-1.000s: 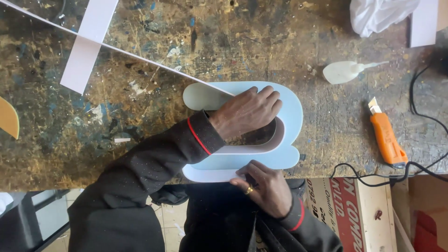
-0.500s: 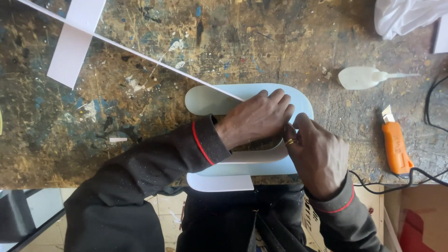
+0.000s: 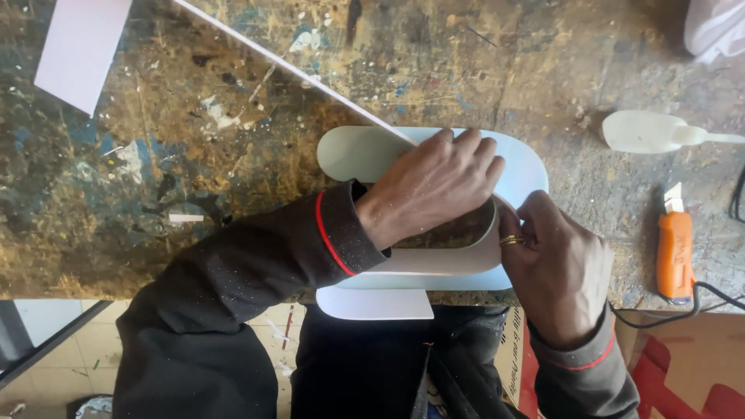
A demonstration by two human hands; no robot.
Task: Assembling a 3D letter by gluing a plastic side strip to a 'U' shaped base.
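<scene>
head; pale blue letter shape (image 3: 521, 167); left hand (image 3: 434, 186) flat on it; right hand (image 3: 555, 264) at its curve

box (image 3: 683, 365): brown cardboard with red print, below the bench's near edge, right corner
bag (image 3: 718, 31): white plastic, bench's far right corner
</scene>
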